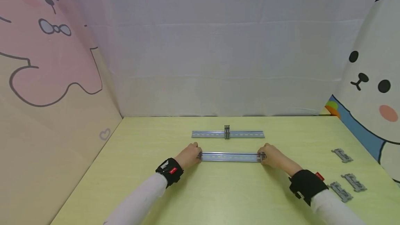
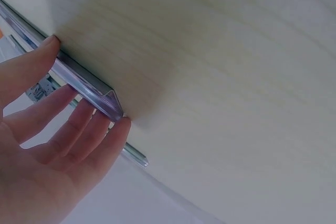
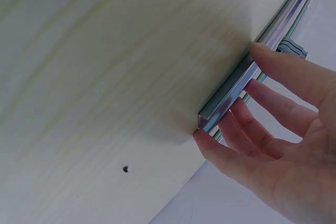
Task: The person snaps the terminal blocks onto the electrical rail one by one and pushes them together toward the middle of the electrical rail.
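Nearest on the pale, wood-grained table, toward its right edge, lie three flat grey pieces with irregular, cut-out outlines. Farther in, the metal rail lies roughly parallel to the surface's back edge, well in from the left and right edges: a straight, glossy, silvery channel with folded lips and a row of slots along its length. The left hand and the right hand grip its opposite ends, each with thumb on one side and fingers on the other, parted only by the rail's width. Beyond, nearer the back edge, a similar second rail carries upright, ridged grey clips near its middle. Behind hangs creased, whitish cloth.
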Action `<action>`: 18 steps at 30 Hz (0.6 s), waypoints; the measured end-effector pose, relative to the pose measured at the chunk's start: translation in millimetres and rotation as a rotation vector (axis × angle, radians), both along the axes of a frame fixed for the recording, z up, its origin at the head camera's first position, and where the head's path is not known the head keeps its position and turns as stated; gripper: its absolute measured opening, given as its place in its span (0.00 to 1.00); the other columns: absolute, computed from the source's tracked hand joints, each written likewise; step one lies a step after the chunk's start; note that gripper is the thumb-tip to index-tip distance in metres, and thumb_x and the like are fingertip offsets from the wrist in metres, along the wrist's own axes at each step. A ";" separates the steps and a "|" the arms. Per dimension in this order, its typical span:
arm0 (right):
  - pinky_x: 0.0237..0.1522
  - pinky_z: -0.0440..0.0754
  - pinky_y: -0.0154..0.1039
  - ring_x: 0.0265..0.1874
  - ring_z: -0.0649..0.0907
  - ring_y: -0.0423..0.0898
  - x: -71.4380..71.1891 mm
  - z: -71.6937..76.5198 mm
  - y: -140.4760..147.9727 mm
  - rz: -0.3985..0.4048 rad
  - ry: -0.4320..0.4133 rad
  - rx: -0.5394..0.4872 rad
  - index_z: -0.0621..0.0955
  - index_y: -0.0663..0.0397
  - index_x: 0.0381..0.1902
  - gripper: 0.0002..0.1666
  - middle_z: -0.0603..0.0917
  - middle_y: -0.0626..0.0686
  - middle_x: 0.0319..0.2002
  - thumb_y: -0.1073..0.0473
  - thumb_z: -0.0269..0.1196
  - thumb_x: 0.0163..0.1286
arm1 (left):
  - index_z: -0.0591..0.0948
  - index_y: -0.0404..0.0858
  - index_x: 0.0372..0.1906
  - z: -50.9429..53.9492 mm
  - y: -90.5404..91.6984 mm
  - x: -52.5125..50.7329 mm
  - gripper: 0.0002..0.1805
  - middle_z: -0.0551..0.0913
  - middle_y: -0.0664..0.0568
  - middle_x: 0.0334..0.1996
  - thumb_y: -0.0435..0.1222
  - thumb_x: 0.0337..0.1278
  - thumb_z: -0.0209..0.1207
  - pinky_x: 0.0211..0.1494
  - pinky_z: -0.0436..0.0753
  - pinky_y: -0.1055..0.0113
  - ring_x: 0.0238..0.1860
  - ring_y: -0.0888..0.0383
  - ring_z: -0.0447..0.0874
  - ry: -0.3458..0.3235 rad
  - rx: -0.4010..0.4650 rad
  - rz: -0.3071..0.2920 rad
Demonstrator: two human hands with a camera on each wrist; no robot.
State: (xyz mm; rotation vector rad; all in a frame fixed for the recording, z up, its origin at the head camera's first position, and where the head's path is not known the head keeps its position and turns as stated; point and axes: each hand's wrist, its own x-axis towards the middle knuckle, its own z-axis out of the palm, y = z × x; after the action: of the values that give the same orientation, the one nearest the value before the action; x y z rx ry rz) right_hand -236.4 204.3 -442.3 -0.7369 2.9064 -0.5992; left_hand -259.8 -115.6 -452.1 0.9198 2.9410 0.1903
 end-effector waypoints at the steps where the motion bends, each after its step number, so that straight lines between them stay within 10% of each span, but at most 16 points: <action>1: 0.33 0.72 0.42 0.29 0.73 0.51 0.1 0.0 -0.3 0.001 0.006 0.001 0.78 0.73 0.33 0.15 0.73 0.58 0.28 0.71 0.66 0.45 | 0.80 0.32 0.34 -0.2 0.1 -0.1 0.12 0.71 0.50 0.28 0.34 0.42 0.65 0.34 0.71 0.69 0.30 0.57 0.68 0.002 -0.007 0.000; 18: 0.36 0.74 0.47 0.36 0.76 0.60 -2.1 22.4 15.5 -0.025 -0.164 -0.032 0.74 0.76 0.43 0.21 0.76 0.65 0.35 0.67 0.63 0.53 | 0.79 0.32 0.34 -0.4 3.1 -1.6 0.12 0.71 0.50 0.28 0.35 0.42 0.65 0.33 0.71 0.69 0.30 0.56 0.69 0.025 -0.073 -0.001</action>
State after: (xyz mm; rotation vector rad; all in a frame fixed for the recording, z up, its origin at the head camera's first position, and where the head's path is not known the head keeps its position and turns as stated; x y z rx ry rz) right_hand -238.4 219.8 -420.0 -0.6242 2.7658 -0.6761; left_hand -261.4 -112.5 -452.5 0.9203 2.9487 0.0715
